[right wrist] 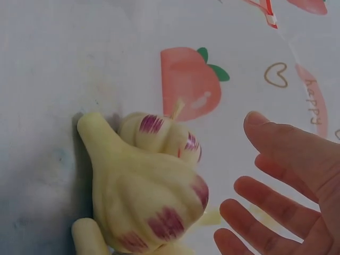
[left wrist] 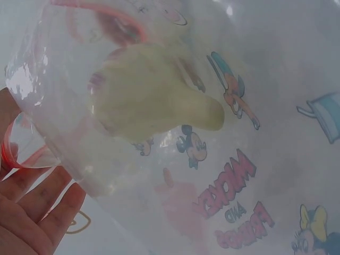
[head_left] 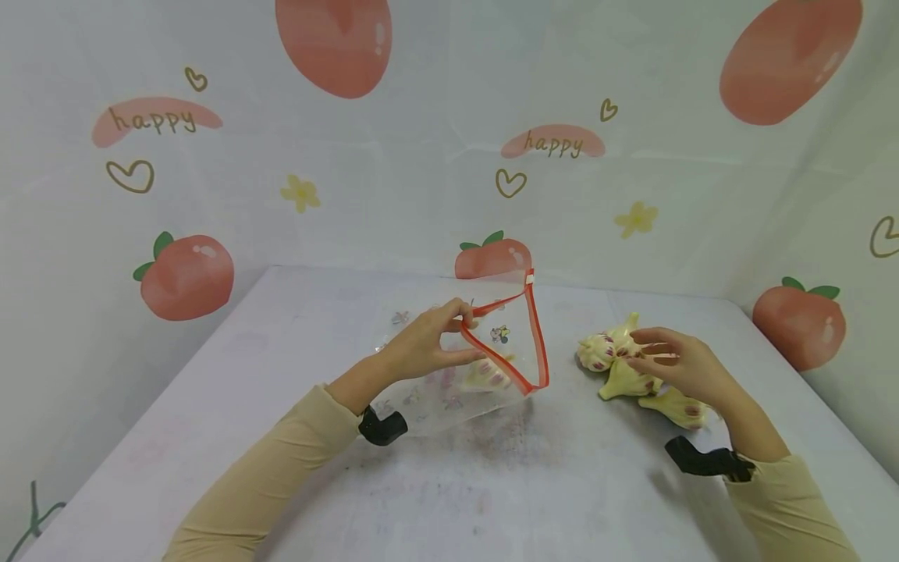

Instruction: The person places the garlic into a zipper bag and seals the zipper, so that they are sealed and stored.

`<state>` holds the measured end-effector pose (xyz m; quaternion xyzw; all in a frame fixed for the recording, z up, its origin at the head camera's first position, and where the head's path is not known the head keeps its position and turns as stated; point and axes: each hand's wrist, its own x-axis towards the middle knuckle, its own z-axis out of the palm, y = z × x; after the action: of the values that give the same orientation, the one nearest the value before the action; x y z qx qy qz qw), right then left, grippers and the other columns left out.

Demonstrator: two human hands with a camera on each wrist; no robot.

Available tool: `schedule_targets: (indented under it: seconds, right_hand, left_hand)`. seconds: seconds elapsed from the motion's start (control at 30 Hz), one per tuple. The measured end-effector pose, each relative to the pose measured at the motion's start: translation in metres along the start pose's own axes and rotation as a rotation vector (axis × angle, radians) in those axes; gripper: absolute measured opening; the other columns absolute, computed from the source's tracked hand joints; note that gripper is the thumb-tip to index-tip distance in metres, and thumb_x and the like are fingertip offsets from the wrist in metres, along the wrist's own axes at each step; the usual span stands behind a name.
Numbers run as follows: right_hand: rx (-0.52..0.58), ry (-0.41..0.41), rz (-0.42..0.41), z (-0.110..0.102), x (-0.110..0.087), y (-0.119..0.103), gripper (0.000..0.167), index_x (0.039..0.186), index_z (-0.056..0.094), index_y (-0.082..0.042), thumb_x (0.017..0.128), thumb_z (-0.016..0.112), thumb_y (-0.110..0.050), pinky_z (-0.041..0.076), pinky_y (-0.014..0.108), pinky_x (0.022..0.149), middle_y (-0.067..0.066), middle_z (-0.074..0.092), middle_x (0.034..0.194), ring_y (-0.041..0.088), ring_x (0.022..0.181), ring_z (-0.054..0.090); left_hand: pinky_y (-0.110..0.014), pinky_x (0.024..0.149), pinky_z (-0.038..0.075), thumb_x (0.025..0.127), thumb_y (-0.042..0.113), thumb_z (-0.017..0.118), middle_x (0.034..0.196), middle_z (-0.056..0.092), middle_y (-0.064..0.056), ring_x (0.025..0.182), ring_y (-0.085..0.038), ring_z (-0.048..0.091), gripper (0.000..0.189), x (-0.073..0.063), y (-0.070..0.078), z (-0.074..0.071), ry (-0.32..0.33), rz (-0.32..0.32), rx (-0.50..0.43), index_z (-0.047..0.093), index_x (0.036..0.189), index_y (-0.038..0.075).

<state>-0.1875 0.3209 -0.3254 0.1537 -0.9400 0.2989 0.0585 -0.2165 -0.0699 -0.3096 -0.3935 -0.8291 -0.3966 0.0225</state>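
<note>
A clear zip bag (head_left: 449, 402) with a red-orange zip edge and cartoon prints is held up by my left hand (head_left: 428, 343), thumb and fingers pinching its rim. Its mouth gapes toward the right. Inside lies one garlic bulb (left wrist: 154, 95), seen through the plastic in the left wrist view. To the right, several pale garlic bulbs (head_left: 628, 380) with purple patches lie in a cluster on the table. Over them hovers my right hand (head_left: 691, 371), fingers spread and holding nothing; in the right wrist view it is apart from the nearest bulb (right wrist: 146, 196).
The white table (head_left: 449, 499) bears faint smudges near its middle. Behind it hangs a white backdrop (head_left: 407, 156) printed with peaches, hearts and the word "happy". A green cord-like shape (head_left: 35, 519) shows at the lower left.
</note>
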Motion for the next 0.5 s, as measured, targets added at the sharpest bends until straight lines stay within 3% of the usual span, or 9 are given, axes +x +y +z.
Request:
schedule_targets:
  seconds: [0.1, 0.2, 0.3, 0.4, 0.5]
  right_hand:
    - [-0.015, -0.015, 0.017, -0.0004, -0.0008, 0.0031, 0.046, 0.123, 0.054, 0.001, 0.086, 0.067, -0.023, 0.052, 0.018, 0.077, 0.024, 0.059, 0.121, -0.006, 0.097, 0.054]
    - [-0.028, -0.022, 0.030, -0.0004, -0.0018, 0.0048, 0.046, 0.124, 0.054, 0.002, 0.087, 0.066, -0.023, 0.055, 0.028, 0.079, 0.025, 0.058, 0.121, 0.019, 0.102, 0.061]
    - [-0.029, -0.029, 0.042, -0.0002, -0.0028, 0.0057, 0.046, 0.124, 0.053, 0.003, 0.087, 0.066, -0.023, 0.056, 0.040, 0.079, 0.027, 0.057, 0.121, 0.041, 0.106, 0.058]
    - [-0.022, -0.042, 0.047, -0.0003, -0.0036, 0.0061, 0.047, 0.124, 0.052, 0.004, 0.088, 0.065, -0.022, 0.055, 0.047, 0.079, 0.029, 0.056, 0.122, 0.046, 0.106, 0.057]
    - [-0.017, -0.061, 0.054, 0.0002, -0.0038, 0.0065, 0.047, 0.124, 0.052, 0.004, 0.088, 0.065, -0.022, 0.056, 0.045, 0.078, 0.029, 0.056, 0.122, 0.046, 0.105, 0.058]
  left_hand:
    - [-0.044, 0.099, 0.048, 0.081, 0.020, 0.073, 0.109, 0.058, -0.016, 0.113, -0.033, 0.061, 0.041, 0.0000, -0.0002, 0.0003, 0.003, 0.006, 0.002, 0.042, 0.101, 0.004]
    - [-0.045, 0.099, 0.048, 0.081, 0.020, 0.073, 0.109, 0.058, -0.017, 0.113, -0.033, 0.061, 0.041, -0.0004, 0.0000, 0.0003, 0.002, 0.003, 0.004, 0.041, 0.101, 0.005]
    - [-0.045, 0.099, 0.048, 0.081, 0.020, 0.073, 0.109, 0.058, -0.018, 0.113, -0.033, 0.061, 0.040, -0.0008, 0.0001, 0.0005, -0.001, -0.001, 0.004, 0.041, 0.101, 0.006]
    - [-0.045, 0.099, 0.048, 0.081, 0.020, 0.073, 0.109, 0.058, -0.017, 0.113, -0.032, 0.061, 0.040, -0.0009, -0.0002, 0.0009, -0.002, -0.007, 0.005, 0.041, 0.101, 0.007]
    - [-0.044, 0.099, 0.048, 0.081, 0.021, 0.073, 0.108, 0.058, -0.016, 0.113, -0.031, 0.061, 0.040, -0.0010, -0.0007, 0.0012, -0.002, -0.013, 0.009, 0.042, 0.101, 0.007]
